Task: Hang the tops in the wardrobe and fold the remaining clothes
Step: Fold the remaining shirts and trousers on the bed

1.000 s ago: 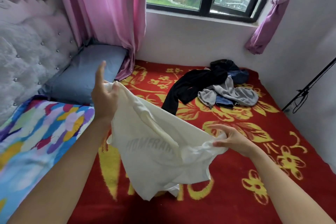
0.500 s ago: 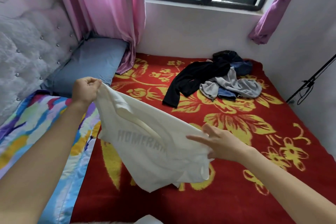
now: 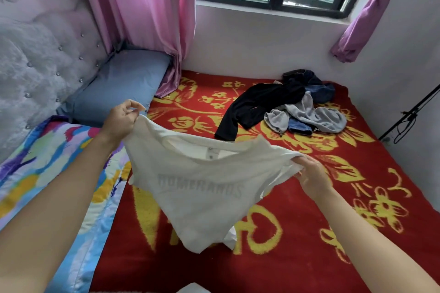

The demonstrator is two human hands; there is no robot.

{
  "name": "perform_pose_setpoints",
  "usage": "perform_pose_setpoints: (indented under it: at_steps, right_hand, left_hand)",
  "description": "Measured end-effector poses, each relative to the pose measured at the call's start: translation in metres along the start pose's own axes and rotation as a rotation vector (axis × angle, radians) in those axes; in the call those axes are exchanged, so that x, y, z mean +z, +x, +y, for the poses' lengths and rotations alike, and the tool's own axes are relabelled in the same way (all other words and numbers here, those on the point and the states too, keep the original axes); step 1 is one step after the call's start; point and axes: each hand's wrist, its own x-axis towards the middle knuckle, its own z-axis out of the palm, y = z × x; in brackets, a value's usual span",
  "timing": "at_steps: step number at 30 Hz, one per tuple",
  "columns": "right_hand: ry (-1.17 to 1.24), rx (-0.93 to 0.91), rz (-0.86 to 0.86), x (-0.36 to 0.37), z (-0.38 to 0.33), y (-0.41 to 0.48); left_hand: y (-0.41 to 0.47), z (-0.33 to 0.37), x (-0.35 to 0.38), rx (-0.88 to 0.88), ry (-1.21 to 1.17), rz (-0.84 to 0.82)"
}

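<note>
A white T-shirt (image 3: pixel 202 188) with faint grey lettering hangs spread between my hands above the bed, its neck opening facing up. My left hand (image 3: pixel 121 119) pinches one shoulder at the upper left. My right hand (image 3: pixel 312 176) grips the other shoulder at the right. Its hem droops toward the red blanket (image 3: pixel 297 257). A pile of clothes lies at the far right of the bed: a black garment (image 3: pixel 252 104), a grey garment (image 3: pixel 316 116) and blue denim (image 3: pixel 319 90).
The bed carries a red blanket with yellow flowers, a multicoloured quilt (image 3: pixel 50 164) on the left and a blue pillow (image 3: pixel 121 83) by the tufted headboard (image 3: pixel 35 64). Pink curtain (image 3: pixel 147 19) and window behind. A black stand (image 3: pixel 412 114) leans at the right wall.
My hands have pulled apart and the T-shirt now hangs spread flat with its neckline showing. My right hand closed onto the right shoulder after reaching with straight fingers.
</note>
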Motion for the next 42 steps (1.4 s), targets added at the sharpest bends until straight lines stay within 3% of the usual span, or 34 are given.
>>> perform_pose_setpoints:
  at_steps: [3,5,7,12,15,18,23,29,36,42]
  right_hand:
    - [0.212,0.165,0.152,0.005,0.002,0.008]
    - [0.150,0.265,0.230,0.011,0.006,0.011]
    - [0.076,0.317,0.235,0.011,0.010,0.015]
    - [-0.017,0.351,-0.070,0.003,0.006,0.015]
    - [-0.158,0.338,-0.244,0.002,0.002,0.012]
    - [-0.337,0.335,-0.305,0.003,0.006,0.015]
    - [-0.900,0.298,-0.452,0.023,0.019,0.005]
    - [-1.187,0.199,-0.365,0.042,0.022,0.005]
    - [-1.093,-0.095,-0.044,0.027,-0.023,-0.004]
    - [-0.931,-0.317,0.072,0.023,-0.046,-0.025]
  left_hand:
    - [-0.017,0.019,-0.003,-0.003,-0.132,-0.304]
    - [-0.021,0.023,-0.011,0.008,-0.049,-0.509]
    - [-0.020,0.022,-0.015,0.004,0.074,-0.579]
    - [-0.021,0.019,0.000,0.039,0.054,-0.326]
    - [-0.024,0.023,0.005,-0.003,-0.072,-0.318]
    - [-0.027,0.029,0.009,-0.023,-0.109,-0.320]
    - [-0.031,0.038,0.015,-0.034,-0.104,-0.313]
    - [-0.034,0.037,0.009,-0.028,-0.127,-0.274]
    - [-0.035,0.026,-0.011,0.017,-0.145,-0.125]
    - [-0.027,0.021,-0.025,0.158,0.039,0.000]
